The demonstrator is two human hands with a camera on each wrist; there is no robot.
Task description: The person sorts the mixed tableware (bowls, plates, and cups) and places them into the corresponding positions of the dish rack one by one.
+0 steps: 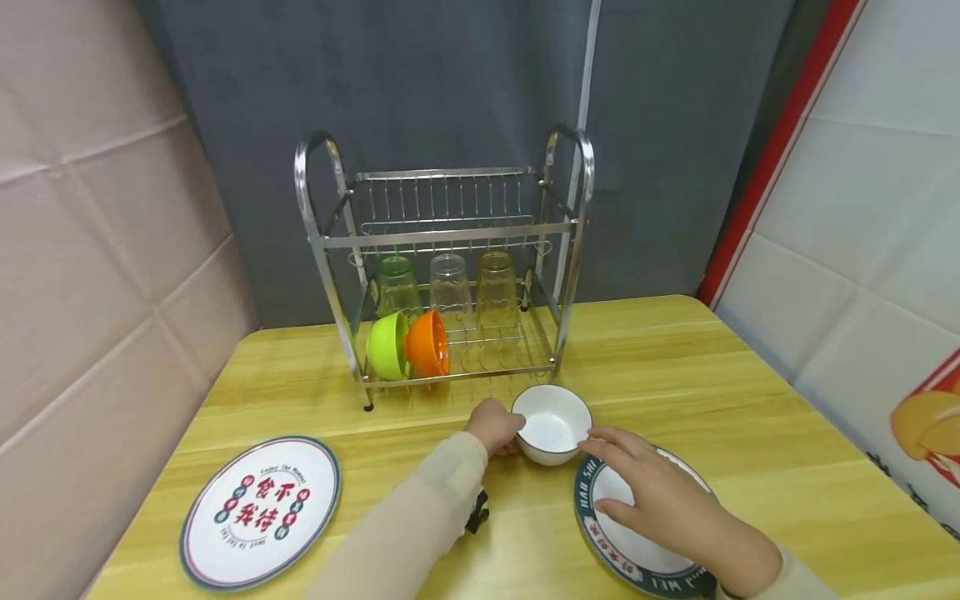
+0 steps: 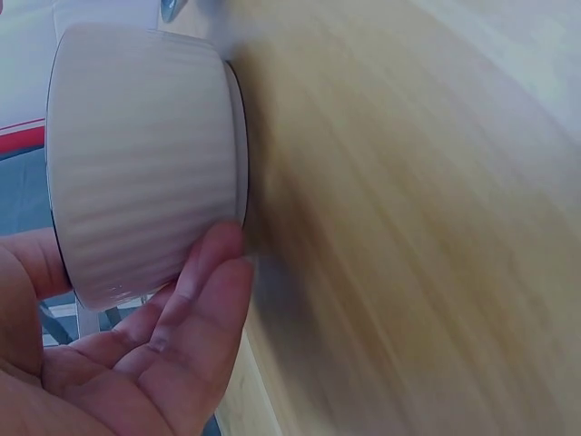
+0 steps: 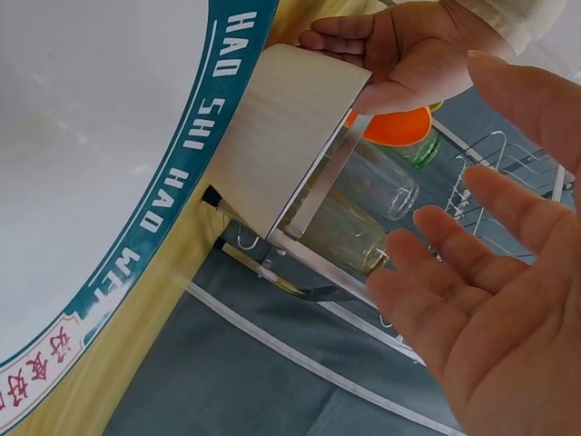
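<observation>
A: We have the white bowl point(image 1: 552, 422) standing upright on the bench point(image 1: 675, 358), just in front of the dish rack point(image 1: 442, 267) and touching the far rim of the right-hand plate point(image 1: 637, 533).

B: How do we reckon it handles?

A: It looks like glazed ceramic with a ribbed outer wall, so we judge it stiff, fairly weighty for its size, smooth to the touch and liable to chip if it knocks the plate or the rack wires. The ribbing should give our fingers some bite. We would take it by the wall on two opposite sides, or thumb over the rim and fingers beneath.

B: And our hands?

A: Our left hand point(image 1: 495, 427) is cupped against the bowl's left wall; in the left wrist view the fingers point(image 2: 195, 300) curl round the ribbed side and the thumb sits at the rim, so it holds the bowl. Our right hand point(image 1: 660, 492) hovers over the right-hand plate, palm down, fingers straight and spread, tips near the bowl's right side but apart from it in the right wrist view.

B: Anything else near?

A: A second plate point(image 1: 258, 508) lies at the near left, well apart. In the rack, a green bowl point(image 1: 386, 346) and an orange bowl point(image 1: 429, 343) stand on edge before three upturned glasses point(image 1: 448, 287).
</observation>
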